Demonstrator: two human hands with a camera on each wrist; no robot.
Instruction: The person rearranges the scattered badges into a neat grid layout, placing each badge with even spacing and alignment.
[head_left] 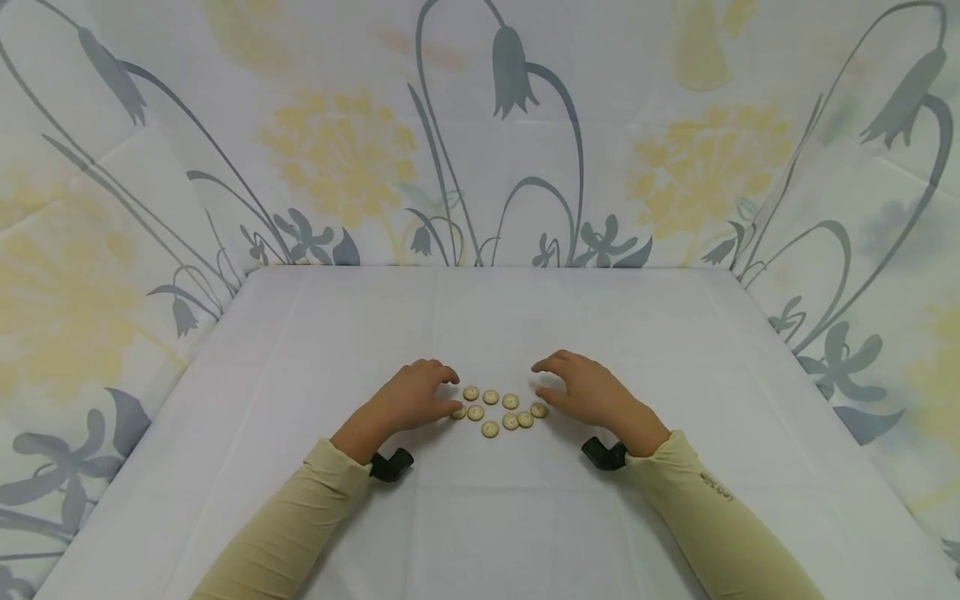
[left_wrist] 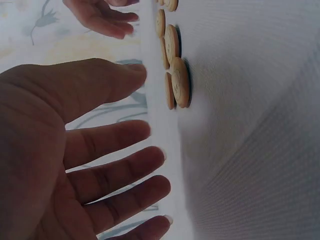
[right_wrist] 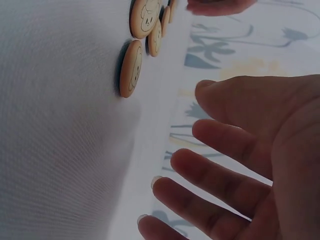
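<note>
Several small round wooden discs [head_left: 490, 429] lie in a loose cluster on the white table, in the middle of the head view. Faces are drawn on the discs [right_wrist: 131, 69] seen in the right wrist view. At the cluster's left edge, my left hand [head_left: 408, 396] hovers with fingers spread, its thumb over the leftmost disc [head_left: 459, 412]. My right hand [head_left: 592, 390] is at the right edge, thumb close to the rightmost disc [head_left: 539, 410]. In the left wrist view the discs [left_wrist: 180, 82] lie beyond the left thumb. Neither palm holds anything.
White cloth covers the table [head_left: 495, 533]. Behind and on both sides stand flower-patterned cloth walls [head_left: 480, 167]. A black wrist-worn device [head_left: 392, 465] sticks out by the left cuff, and another black device [head_left: 603, 454] by the right cuff.
</note>
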